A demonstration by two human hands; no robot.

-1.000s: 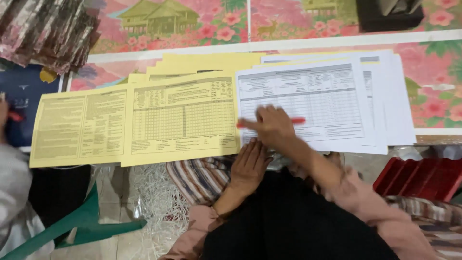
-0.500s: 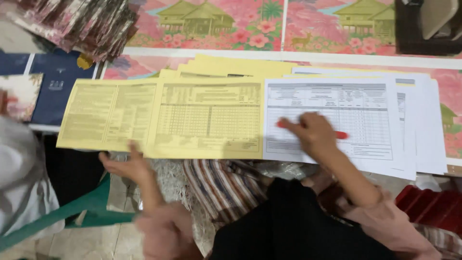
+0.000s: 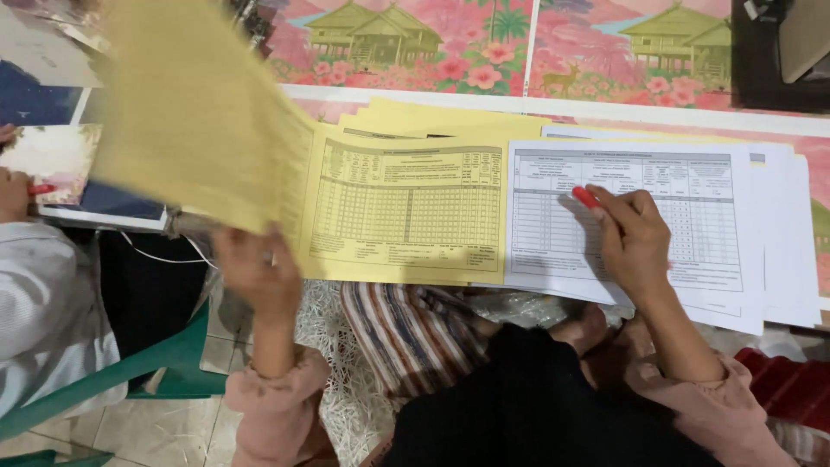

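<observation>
On table (image 3: pixel 605 104) with floral cloth, forms lay overlapped in row, so each grid stayed readable. Yellow sheet (image 3: pixel 190 112) was lifted at left, blurred, tilted up off yellow form (image 3: pixel 406 212); left hand (image 3: pixel 255 272) pinched its lower edge. Right hand (image 3: pixel 635 242) rested on white form (image 3: pixel 553 251), clenched round red pen (image 3: pixel 586 197), tip at grid rows, apparently for marking.

Yellow sheet (image 3: pixel 194 112) in left hand (image 3: pixel 259 277): thin matt paper, blurred. White form (image 3: pixel 622 216): smooth matt paper. Pen (image 3: pixel 588 197): glossy red plastic. Tablecloth (image 3: pixel 484 43): glossy printed plastic. Sleeve (image 3: pixel 277 415): soft pink cloth.
</observation>
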